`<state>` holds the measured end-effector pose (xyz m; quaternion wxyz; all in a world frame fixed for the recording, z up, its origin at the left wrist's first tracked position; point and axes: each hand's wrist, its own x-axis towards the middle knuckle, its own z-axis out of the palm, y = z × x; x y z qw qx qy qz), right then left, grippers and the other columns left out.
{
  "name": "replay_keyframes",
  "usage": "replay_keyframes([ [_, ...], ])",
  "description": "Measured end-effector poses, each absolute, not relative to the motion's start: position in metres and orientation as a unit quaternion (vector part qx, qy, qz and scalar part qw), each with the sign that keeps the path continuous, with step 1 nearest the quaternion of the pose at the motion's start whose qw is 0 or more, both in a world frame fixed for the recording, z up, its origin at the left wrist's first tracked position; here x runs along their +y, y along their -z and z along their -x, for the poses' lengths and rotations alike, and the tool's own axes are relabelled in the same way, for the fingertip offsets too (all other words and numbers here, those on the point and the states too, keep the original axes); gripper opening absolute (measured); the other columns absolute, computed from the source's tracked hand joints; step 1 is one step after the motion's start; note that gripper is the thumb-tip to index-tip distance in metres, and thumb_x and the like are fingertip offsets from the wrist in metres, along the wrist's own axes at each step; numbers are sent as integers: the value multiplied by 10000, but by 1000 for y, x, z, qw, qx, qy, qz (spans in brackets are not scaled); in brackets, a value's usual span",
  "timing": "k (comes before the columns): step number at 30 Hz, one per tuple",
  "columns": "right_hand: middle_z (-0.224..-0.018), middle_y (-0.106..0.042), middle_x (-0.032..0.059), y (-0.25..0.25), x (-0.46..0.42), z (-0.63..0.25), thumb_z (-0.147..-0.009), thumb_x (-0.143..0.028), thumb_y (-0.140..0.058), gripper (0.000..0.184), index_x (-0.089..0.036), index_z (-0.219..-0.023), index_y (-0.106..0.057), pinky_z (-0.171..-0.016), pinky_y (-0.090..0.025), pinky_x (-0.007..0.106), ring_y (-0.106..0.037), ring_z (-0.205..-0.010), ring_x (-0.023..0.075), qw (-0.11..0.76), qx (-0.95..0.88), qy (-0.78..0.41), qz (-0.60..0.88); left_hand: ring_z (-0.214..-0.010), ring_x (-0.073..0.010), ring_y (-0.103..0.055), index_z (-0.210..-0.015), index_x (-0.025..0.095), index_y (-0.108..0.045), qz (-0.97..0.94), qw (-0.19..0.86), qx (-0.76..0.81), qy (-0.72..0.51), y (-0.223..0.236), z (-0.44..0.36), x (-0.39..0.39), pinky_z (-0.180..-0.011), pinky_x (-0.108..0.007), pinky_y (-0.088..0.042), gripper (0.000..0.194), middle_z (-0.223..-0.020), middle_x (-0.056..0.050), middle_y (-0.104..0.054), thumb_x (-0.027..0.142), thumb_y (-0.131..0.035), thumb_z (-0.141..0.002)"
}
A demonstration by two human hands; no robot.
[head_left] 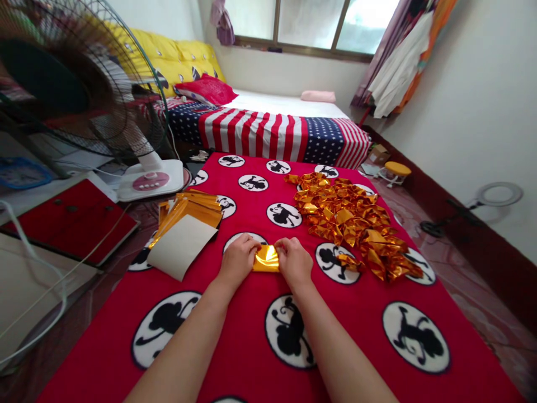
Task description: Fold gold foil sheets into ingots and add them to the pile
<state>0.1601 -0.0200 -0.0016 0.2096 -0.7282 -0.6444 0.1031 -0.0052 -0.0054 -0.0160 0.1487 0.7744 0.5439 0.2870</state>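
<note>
A small folded piece of gold foil paper (pixel 266 259) lies on the red blanket (pixel 369 313) with black-and-white monkey circles. My left hand (pixel 239 258) pinches its left edge with curled fingers. My right hand (pixel 294 261) grips its right edge the same way. To the right of my hands lies a heap of folded gold foil pieces (pixel 350 217). To the left sits a stack of flat gold sheets (pixel 191 210), with one sheet (pixel 181 246) turned white side up on top.
A standing fan (pixel 84 84) with a white base (pixel 150 182) is at the left, by a red board (pixel 75 218) and white cables. A bed with a stars-and-stripes cover (pixel 268 131) stands behind. A ring light (pixel 499 195) and a yellow-lidded container (pixel 396 170) sit on the floor at right.
</note>
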Motion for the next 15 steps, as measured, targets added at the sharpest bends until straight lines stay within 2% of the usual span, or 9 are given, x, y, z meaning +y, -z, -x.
replay_keyframes([
  [2, -925, -624, 13, -2, -19, -160, -917, -320, -544, 178, -302, -957, -717, -571, -315, 268, -615, -736, 159, 196, -644, -113, 731, -875, -187, -601, -909, 199, -697, -778, 145, 543, -281, 13, 6, -7, -797, -297, -474, 114, -926, -49, -630, 234, -599, -862],
  [6, -952, -601, 44, -6, -21, -155, -913, -460, -534, 269, -267, -957, -715, -634, -387, 286, -628, -785, 183, 189, -630, -131, 742, -925, -219, -589, -968, 214, -689, -787, 127, 547, -255, 7, 7, -15, -837, -334, -475, 244, -972, -54, -619, 342, -724, -764],
  [11, -1036, -572, 93, -2, -34, -139, -871, -464, -600, 311, -213, -1046, -659, -745, -427, 336, -588, -935, 249, 206, -631, -68, 745, -1011, -246, -579, -1075, 228, -661, -793, 135, 542, -243, 6, 11, -21, -897, -370, -471, 322, -1066, -65, -607, 353, -697, -781],
  [15, -1098, -558, 127, 5, -45, -131, -867, -452, -620, 381, -195, -1148, -607, -807, -420, 374, -531, -1034, 288, 212, -642, -24, 736, -1072, -246, -566, -1173, 232, -633, -800, 176, 524, -234, 10, 20, -20, -963, -383, -456, 384, -1147, -67, -595, 280, -677, -794],
])
